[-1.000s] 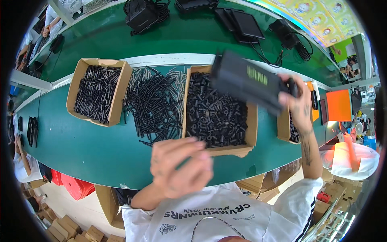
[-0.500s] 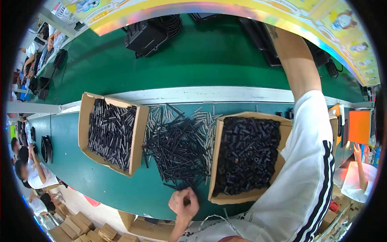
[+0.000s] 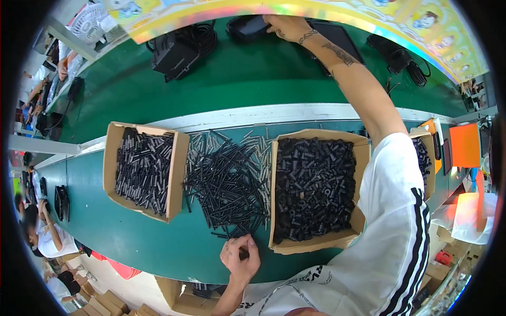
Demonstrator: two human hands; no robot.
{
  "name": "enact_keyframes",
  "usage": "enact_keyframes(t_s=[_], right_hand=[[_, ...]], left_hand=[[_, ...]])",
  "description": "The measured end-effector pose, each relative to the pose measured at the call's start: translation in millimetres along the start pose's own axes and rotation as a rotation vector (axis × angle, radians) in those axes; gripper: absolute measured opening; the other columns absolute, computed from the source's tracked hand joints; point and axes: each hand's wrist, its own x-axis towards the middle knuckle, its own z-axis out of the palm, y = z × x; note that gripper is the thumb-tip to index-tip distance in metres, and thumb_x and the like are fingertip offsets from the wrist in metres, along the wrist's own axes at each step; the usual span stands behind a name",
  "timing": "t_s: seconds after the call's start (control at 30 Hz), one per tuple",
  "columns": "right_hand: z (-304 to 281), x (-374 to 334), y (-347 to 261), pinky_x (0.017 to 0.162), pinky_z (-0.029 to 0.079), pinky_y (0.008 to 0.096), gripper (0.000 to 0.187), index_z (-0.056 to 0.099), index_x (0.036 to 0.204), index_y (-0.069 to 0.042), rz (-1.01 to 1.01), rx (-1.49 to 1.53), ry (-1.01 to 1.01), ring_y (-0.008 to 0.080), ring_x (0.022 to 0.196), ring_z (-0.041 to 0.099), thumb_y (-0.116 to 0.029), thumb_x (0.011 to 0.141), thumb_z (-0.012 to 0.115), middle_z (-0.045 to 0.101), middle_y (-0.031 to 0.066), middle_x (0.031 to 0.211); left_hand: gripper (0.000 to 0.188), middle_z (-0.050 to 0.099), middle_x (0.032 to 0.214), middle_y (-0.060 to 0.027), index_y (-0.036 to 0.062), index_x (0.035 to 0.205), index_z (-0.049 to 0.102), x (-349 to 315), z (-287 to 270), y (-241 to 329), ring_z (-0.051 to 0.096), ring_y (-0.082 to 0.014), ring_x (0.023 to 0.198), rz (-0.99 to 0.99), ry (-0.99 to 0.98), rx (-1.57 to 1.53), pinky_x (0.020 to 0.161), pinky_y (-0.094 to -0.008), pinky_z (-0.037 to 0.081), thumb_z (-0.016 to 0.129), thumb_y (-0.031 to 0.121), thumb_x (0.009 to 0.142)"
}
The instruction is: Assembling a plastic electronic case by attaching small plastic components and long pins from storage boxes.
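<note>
My left hand is closed, thumb and fingers pressed together, at the near end of a heap of thin black rods. Something dark shows inside its curl, too small to make out. My right arm stretches far forward over the raised shelf. There my right hand grips the right edge of a flat black case. Left of the heap stands a cardboard box full of dark and silvery short rods. A second cardboard box, to the heap's right, holds black tubular pieces. Small silvery pieces lie along the heap's edges.
A black device with coiled cable sits on the green shelf; black panels and an adapter with cable lie further right. A yellow printed board overhangs the top. Another box stands beyond my right arm.
My right hand has come out from behind the printed board and moved left to the black case, which shows more fully now. My left hand stays closed near the heap.
</note>
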Motion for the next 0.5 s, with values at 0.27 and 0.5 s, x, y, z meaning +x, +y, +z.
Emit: enact_keyframes(t_s=[0.27,0.5], right_hand=[[-36.7,-59.6,-31.5,0.087,0.054,0.0463,0.03,0.061,0.115,-0.007,-0.296,-0.006,0.116,0.0338,0.106,0.063,0.001,0.087,0.059,0.061,0.0158,0.11],[-6.7,-71.0,-69.6,0.105,0.052,0.0397,0.045,0.063,0.131,-0.008,-0.219,-0.2,0.178,0.0282,0.126,0.058,-0.012,0.087,0.07,0.06,0.0112,0.135]], left_hand=[[0.017,0.059,0.065,-0.0032,0.0022,0.099,0.067,-3.1,3.2,3.1,0.053,-0.0116,0.054,0.029,0.04,-0.161,0.05,-0.0245,0.041,0.071,-0.006,0.086],[0.012,0.06,0.066,-0.0043,0.0019,0.095,0.07,-1.7,3.3,8.1,0.056,-0.0109,0.054,0.031,0.01,-0.181,0.05,-0.0238,0.042,0.072,-0.006,0.085]])
